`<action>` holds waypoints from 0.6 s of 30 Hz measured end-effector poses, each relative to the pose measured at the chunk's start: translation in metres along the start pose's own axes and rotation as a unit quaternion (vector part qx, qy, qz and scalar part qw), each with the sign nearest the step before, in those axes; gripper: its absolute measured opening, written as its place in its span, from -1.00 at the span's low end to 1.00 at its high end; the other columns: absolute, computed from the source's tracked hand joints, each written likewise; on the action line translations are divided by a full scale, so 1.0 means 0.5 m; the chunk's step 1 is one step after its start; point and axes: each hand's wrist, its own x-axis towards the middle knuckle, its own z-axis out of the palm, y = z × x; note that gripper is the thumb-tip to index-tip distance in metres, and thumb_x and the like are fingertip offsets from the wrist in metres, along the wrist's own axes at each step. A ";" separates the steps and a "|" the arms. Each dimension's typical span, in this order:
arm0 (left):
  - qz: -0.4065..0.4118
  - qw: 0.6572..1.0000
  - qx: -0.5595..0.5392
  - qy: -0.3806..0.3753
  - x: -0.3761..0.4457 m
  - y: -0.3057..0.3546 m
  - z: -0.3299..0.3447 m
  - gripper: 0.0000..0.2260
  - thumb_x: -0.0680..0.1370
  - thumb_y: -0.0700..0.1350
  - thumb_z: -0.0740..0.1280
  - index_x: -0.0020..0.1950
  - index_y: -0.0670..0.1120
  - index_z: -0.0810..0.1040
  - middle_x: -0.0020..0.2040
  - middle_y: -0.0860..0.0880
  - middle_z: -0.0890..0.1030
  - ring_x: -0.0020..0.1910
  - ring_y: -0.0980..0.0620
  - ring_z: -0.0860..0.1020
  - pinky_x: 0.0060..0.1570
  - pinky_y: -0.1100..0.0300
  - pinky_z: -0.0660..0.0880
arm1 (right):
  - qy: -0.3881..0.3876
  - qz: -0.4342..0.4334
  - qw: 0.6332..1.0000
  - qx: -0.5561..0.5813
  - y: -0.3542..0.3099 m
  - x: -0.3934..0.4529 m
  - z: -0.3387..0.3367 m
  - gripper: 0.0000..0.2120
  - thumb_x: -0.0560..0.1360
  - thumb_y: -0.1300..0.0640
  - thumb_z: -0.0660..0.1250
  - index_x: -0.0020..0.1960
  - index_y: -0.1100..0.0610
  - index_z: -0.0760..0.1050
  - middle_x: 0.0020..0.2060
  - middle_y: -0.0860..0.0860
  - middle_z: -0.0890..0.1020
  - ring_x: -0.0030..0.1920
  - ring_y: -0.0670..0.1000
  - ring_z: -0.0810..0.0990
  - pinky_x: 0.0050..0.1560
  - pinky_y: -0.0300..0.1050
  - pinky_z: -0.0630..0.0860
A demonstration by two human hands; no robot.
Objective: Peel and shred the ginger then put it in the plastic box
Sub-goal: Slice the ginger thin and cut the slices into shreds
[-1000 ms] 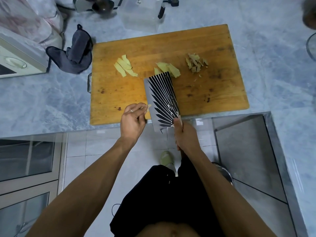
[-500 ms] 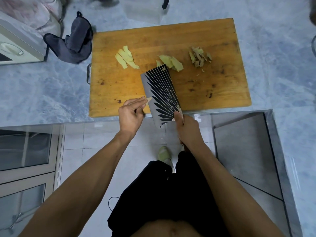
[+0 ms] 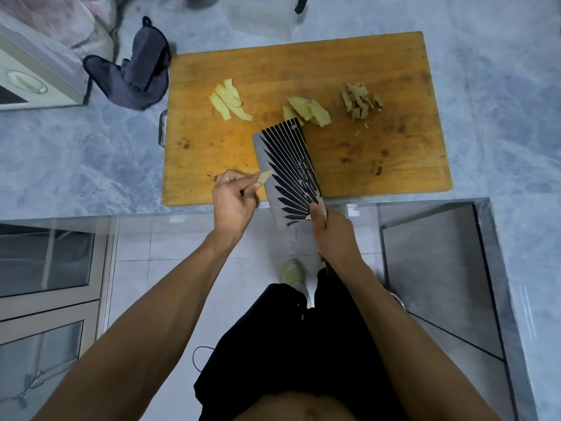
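**A thin ginger slice held against the cleaver**

We have our left hand pinching a small ginger slice between thumb and fingertips, its free end touching the flat of the cleaver. Our right hand is clenched around the cleaver's handle, the blade lying tilted over the near part of the cutting board.

We judge the slice light, thin and fairly stiff, but damp and likely slippery, so it could snap or slide out if we squeeze too hard. The pinch sits at its near end, which leaves the far end free for the blade; that seems the right hold, though it puts our fingertips just beside the cutting edge.

Beyond the pinch and a little to its left lies a pile of pale slices. Beyond the blade tip, touching it or nearly so, sits a second heap of ginger pieces, and further right the brown peelings, which we should keep apart from the good ginger. The plastic box stands past the board's far edge, well away from the pinch. A dark cloth lies off the board's far left corner.
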 end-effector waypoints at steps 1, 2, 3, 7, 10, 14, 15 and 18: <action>-0.001 1.000 -0.002 0.001 0.000 0.001 -0.001 -0.85 0.50 -0.28 0.42 0.04 -0.19 0.70 -0.20 0.17 0.53 -0.07 0.37 0.48 0.22 -0.24 0.42 | -0.002 0.004 1.000 0.001 -0.001 0.003 0.002 -0.59 0.67 -0.17 0.05 -0.03 0.09 0.51 -0.17 0.09 0.63 -0.12 0.13 0.62 -0.09 0.02 0.56; -0.002 1.000 -0.005 0.004 0.001 0.003 -0.001 -0.85 0.50 -0.28 0.42 0.04 -0.20 0.71 -0.19 0.18 0.54 -0.08 0.38 0.48 0.22 -0.23 0.42 | -0.003 0.005 1.000 0.005 -0.002 0.004 0.004 -0.58 0.67 -0.17 0.05 -0.02 0.10 0.51 -0.16 0.08 0.63 -0.11 0.13 0.62 -0.08 0.02 0.57; -0.005 1.000 -0.008 0.009 0.001 0.004 -0.001 -0.86 0.50 -0.29 0.42 0.04 -0.20 0.71 -0.20 0.17 0.54 -0.08 0.38 0.49 0.22 -0.19 0.43 | -0.003 0.005 1.000 0.008 -0.004 0.003 0.005 -0.57 0.67 -0.17 0.05 0.01 0.12 0.53 -0.16 0.07 0.63 -0.11 0.12 0.62 -0.08 0.01 0.57; -0.029 0.999 -0.027 0.030 0.002 0.013 0.002 -0.88 0.49 -0.30 0.43 -0.01 -0.19 0.72 -0.20 0.08 0.58 -0.08 0.25 0.52 0.12 -0.01 0.49 | -0.015 0.005 1.000 0.003 -0.002 -0.007 0.004 -0.54 0.68 -0.15 0.04 0.01 0.18 0.52 -0.21 0.05 0.60 -0.18 0.07 0.57 -0.19 -0.07 0.46; -0.034 0.998 -0.033 0.033 -0.001 0.013 0.004 -0.88 0.49 -0.31 0.43 -0.02 -0.18 0.72 -0.19 0.00 0.61 -0.08 0.16 0.53 0.10 0.00 0.50 | -0.019 0.016 1.000 -0.011 0.008 -0.022 0.008 -0.53 0.67 -0.16 0.04 -0.08 0.19 0.48 -0.30 0.02 0.54 -0.24 0.06 0.54 -0.27 -0.09 0.37; -0.032 0.999 -0.028 0.020 0.004 0.005 0.002 -0.87 0.49 -0.30 0.42 0.00 -0.18 0.72 -0.19 0.00 0.61 -0.06 0.07 0.54 0.09 -0.04 0.51 | -0.011 0.016 1.000 -0.009 -0.001 -0.015 0.019 -0.52 0.66 -0.17 0.04 -0.12 0.18 0.47 -0.30 0.07 0.57 -0.24 0.12 0.58 -0.24 -0.02 0.49; -0.030 0.999 -0.025 0.015 0.005 0.005 0.001 -0.87 0.49 -0.30 0.42 0.00 -0.18 0.72 -0.20 0.05 0.60 -0.06 0.13 0.53 0.10 -0.01 0.51 | -0.010 0.014 1.000 -0.012 -0.005 -0.012 0.022 -0.52 0.66 -0.19 0.03 -0.13 0.16 0.46 -0.31 0.07 0.57 -0.25 0.13 0.59 -0.22 0.02 0.53; -0.020 0.999 -0.021 0.015 0.006 0.007 -0.003 -0.87 0.49 -0.31 0.42 0.00 -0.20 0.72 -0.20 0.15 0.57 -0.09 0.29 0.51 0.07 0.12 0.50 | -0.006 0.020 1.000 -0.016 -0.009 -0.015 0.029 -0.49 0.65 -0.20 0.02 -0.08 0.19 0.49 -0.28 0.09 0.59 -0.23 0.14 0.60 -0.16 0.07 0.57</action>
